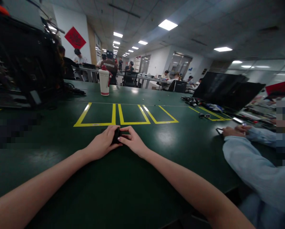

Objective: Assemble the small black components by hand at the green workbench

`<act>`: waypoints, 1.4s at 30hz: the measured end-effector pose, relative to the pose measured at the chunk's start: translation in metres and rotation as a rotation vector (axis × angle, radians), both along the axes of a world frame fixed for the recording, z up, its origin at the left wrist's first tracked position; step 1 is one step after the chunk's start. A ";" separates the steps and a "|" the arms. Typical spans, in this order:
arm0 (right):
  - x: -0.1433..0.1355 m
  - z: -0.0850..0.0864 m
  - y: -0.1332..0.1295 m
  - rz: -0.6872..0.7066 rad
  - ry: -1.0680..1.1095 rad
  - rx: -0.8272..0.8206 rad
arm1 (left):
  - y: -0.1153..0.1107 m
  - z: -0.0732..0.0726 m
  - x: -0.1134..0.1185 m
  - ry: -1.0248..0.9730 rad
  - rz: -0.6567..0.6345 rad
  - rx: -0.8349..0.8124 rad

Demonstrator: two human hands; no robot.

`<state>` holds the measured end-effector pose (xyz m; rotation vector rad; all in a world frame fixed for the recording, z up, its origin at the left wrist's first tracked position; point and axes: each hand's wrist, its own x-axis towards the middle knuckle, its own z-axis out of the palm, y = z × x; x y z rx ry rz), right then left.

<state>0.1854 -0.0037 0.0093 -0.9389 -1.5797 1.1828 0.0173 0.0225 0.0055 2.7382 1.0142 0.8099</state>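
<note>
Between my two hands is a small dark, block-like object (116, 136), mostly covered by fingers, so its kind cannot be made out. My left hand (103, 141) wraps round its left side, thumb along the near edge. From the right, my right hand (132, 140) pinches it with thumb and fingertips. Both hands are low over the green tabletop (123, 178), just in front of the yellow tape outlines (134, 123). Whether the object rests on the table is hidden.
A white cup (104, 83) stands beyond the tape. Black equipment (25, 60) fills the left side. At right, a co-worker's sleeve (254, 159) and hands (234, 131) rest on the table, near dark panels (220, 87) and loose parts (194, 101). Other people sit farther back.
</note>
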 end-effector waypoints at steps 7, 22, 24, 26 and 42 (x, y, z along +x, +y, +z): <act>-0.001 -0.004 0.003 0.006 0.044 0.002 | -0.002 0.002 0.001 0.008 -0.005 0.037; 0.001 -0.004 0.005 -0.016 0.025 0.006 | -0.004 0.005 0.001 0.003 0.006 -0.025; 0.001 -0.003 0.003 -0.007 0.018 0.005 | -0.005 0.007 0.001 0.000 0.008 -0.032; 0.002 -0.001 0.001 0.025 0.029 0.005 | -0.006 0.008 0.000 -0.002 0.006 -0.034; 0.002 -0.003 0.004 -0.012 -0.023 -0.004 | -0.005 0.007 -0.001 0.002 0.016 -0.039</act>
